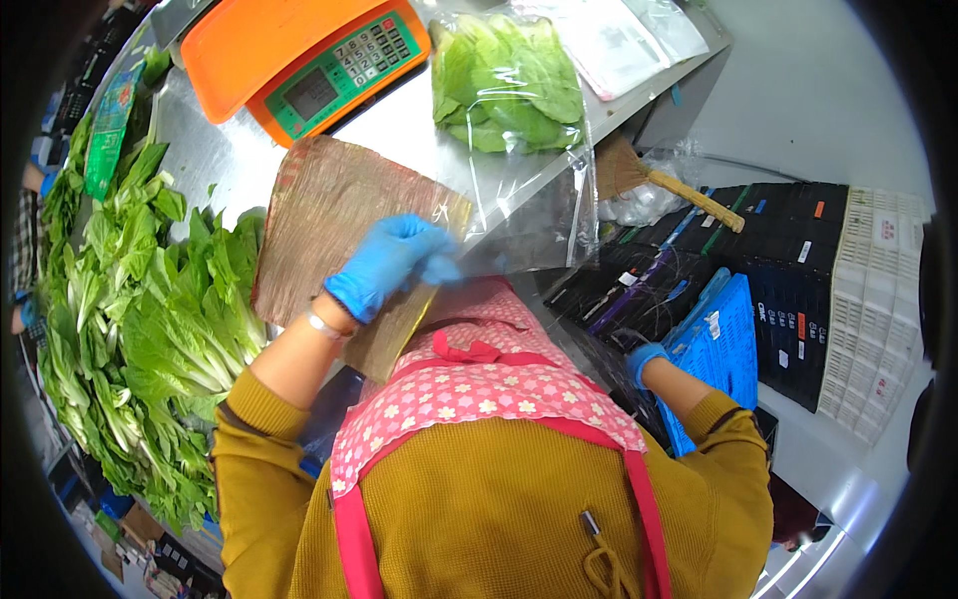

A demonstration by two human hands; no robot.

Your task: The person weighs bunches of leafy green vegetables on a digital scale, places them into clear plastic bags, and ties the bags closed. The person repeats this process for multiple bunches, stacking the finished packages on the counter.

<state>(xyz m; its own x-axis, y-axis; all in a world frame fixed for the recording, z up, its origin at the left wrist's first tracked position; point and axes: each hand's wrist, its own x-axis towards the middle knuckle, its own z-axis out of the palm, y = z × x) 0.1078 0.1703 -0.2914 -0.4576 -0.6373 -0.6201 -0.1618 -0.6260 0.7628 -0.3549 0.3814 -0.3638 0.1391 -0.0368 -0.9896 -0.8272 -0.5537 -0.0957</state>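
My left hand [397, 262], in a blue glove, is above a brown woven sheet [337, 217] at the table's front edge. Its fingers are curled and blurred, so whether they grip anything cannot be made out. Just beyond it, leafy greens in a clear plastic bag [509, 82] lie on the metal table [217, 161], and the bag's loose end hangs over the edge. Low on my right, my right hand [645, 359], also gloved in blue, is beside a blue plastic crate [715, 337]. Dark, glossy plastic is near its fingers, which are mostly hidden.
An orange weighing scale [337, 75] stands at the back. Loose leafy greens [172, 299] are heaped on the left. Clear plastic bags [614, 45] lie back right. A straw broom [673, 187], black crates [786, 254] and white crates [876, 299] stand right. Another person's gloved hands show far left.
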